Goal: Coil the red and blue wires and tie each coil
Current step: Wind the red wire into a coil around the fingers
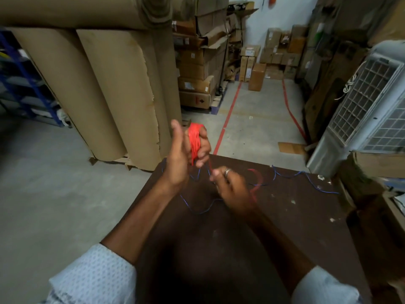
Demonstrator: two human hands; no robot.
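Observation:
My left hand (185, 152) is raised over the far edge of the dark table, with a red wire coil (194, 140) wrapped around its fingers. A strand of the same red wire runs down from the coil to my right hand (230, 185), which pinches it just above the table. More loose red wire (258, 179) curls on the table to the right of that hand, blurred. The blue wire (291, 175) lies uncoiled in loose waves across the table, under and beside both hands.
The dark brown table (285, 227) has pale specks on it. Large brown paper rolls (114, 91) stand at the left, stacked cardboard boxes (197, 69) behind, a white cooler unit (368, 106) at the right. Grey concrete floor with red lines lies beyond.

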